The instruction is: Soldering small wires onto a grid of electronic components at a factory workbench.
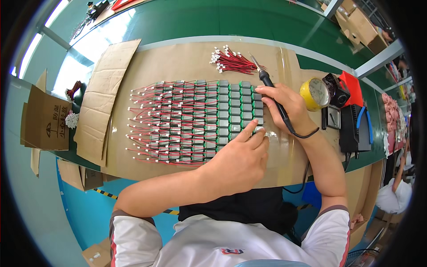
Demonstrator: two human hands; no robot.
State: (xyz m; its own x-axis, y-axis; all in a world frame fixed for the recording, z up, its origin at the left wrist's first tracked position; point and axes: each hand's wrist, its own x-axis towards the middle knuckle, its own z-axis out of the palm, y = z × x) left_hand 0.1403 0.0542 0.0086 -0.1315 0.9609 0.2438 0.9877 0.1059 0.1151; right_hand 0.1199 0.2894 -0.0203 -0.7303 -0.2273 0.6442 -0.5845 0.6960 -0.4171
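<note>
Rows of small grey blocks with green edges (223, 102) lie packed together on the brown cardboard. Thin red and black wires with white plugs (167, 124) run across the left columns; the right columns show none. My right hand (284, 104) grips a black soldering iron (274, 95), its metal tip pointing up and away to the left. Thumb and fingers of that hand also rest at the upper end of the rightmost column. My left hand (242, 162) reaches over the lower right blocks, index finger stretched out onto the rightmost column, the other fingers partly bent.
Beyond the blocks lies a pile of loose red and black wires (235, 62). At the right stand a yellow tape roll (314, 94), a small metal tray (332, 117) and a black soldering station (353, 133). Cardboard sheets (104, 98) and a box (46, 118) are on the left.
</note>
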